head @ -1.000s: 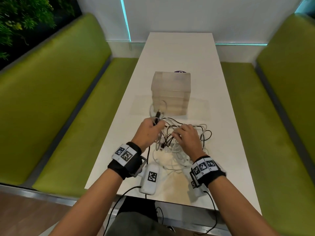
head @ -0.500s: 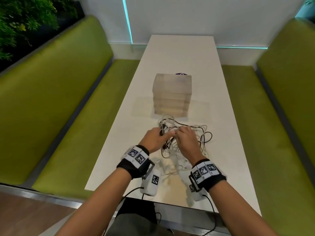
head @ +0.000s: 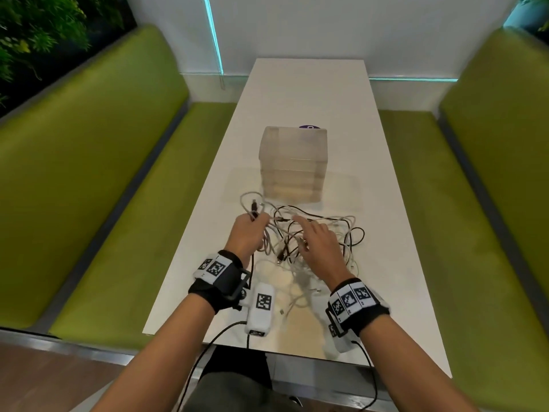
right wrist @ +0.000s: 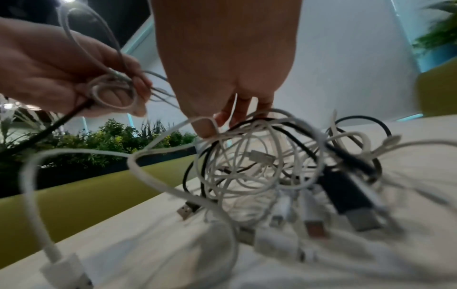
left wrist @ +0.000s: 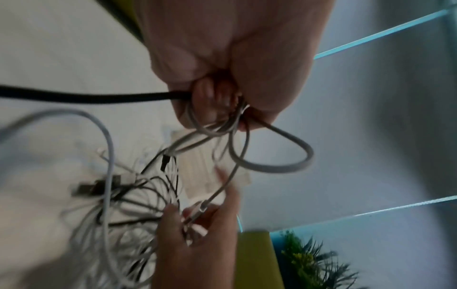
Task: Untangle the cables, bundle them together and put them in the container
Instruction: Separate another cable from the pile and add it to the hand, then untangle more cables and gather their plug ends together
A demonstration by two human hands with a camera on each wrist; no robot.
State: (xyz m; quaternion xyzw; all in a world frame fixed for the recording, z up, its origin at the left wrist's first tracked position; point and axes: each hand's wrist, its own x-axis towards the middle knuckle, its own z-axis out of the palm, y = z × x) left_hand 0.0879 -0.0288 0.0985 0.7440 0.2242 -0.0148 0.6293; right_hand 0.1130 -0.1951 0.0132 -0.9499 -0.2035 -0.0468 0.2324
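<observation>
A tangle of white, grey and black cables (head: 315,242) lies on the white table (head: 312,93), just in front of a translucent box container (head: 294,162). My left hand (head: 252,221) grips a small coil of grey cable loops (left wrist: 272,156) together with a black cable (left wrist: 86,96), at the tangle's left edge. In the right wrist view the coil (right wrist: 111,91) sits in the left hand's curled fingers. My right hand (head: 309,233) hovers over the tangle with its fingers stretched out, the fingertips (right wrist: 205,127) touching the top loops. USB plugs (right wrist: 358,215) stick out of the pile.
Green benches (head: 104,179) (head: 490,179) run along both sides of the table. A purple disc (head: 309,126) peeks out behind the container. A white sensor box (head: 261,307) hangs at my left wrist above the near table edge. Plants (head: 35,31) stand at the far left.
Half a second ago both hands met over the tangle. The right hand has since drawn off to the right with its fingers spread. The left still holds the coil.
</observation>
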